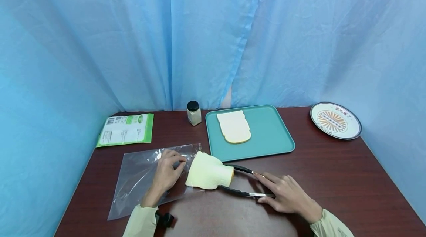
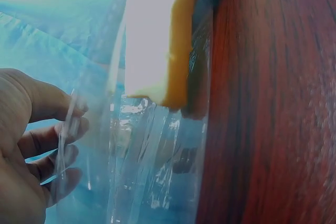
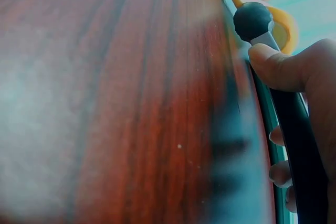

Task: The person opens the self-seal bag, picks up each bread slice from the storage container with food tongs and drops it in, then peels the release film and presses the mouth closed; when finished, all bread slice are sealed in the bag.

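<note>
My left hand (image 1: 168, 170) pinches the upper edge of a clear plastic bag (image 1: 133, 181) at its mouth. In the left wrist view, thumb and fingertips hold the film (image 2: 121, 182). A white bread slice (image 1: 206, 170) with a yellow-brown crust reaches into the bag's mouth, its left part behind the film. Black-tipped tongs (image 1: 261, 195) squeeze the slice at its right end and bend it. My right hand (image 1: 286, 194) grips the tongs by both arms, thumb on the near arm. The right wrist view shows the thumb on the tongs' black handle (image 3: 296, 135).
Behind the hands, another bread slice (image 1: 234, 127) lies on a teal tray (image 1: 273, 137). Left of the tray stands a black-lidded jar (image 1: 194, 115). A green-and-white packet (image 1: 126, 129) lies at the back left, a patterned plate (image 1: 336, 120) at the back right. Blue curtains (image 1: 206, 37) enclose the table.
</note>
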Motion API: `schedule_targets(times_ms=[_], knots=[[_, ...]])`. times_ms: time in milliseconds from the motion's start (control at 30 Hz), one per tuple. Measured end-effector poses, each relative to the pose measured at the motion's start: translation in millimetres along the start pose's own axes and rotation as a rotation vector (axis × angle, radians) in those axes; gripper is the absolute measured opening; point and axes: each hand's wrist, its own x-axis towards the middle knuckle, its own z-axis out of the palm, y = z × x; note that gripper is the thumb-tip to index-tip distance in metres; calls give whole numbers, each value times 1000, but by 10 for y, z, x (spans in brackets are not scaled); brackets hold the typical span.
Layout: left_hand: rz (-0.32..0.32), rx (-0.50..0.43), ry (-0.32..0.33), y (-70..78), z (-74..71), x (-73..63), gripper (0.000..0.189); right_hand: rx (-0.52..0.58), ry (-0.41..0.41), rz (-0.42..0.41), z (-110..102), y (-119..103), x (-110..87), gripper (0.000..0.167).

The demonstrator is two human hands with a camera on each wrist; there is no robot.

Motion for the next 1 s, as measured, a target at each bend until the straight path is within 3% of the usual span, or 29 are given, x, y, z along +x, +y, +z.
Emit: schedule_targets(times_ms=[367,1000], knots=[[30,-3,20,-15,19,-11,13,26,-84,-2,53,66,115,73],[61,-17,31,-10,0,7,12,77,-80,-57,208,120,269,73]])
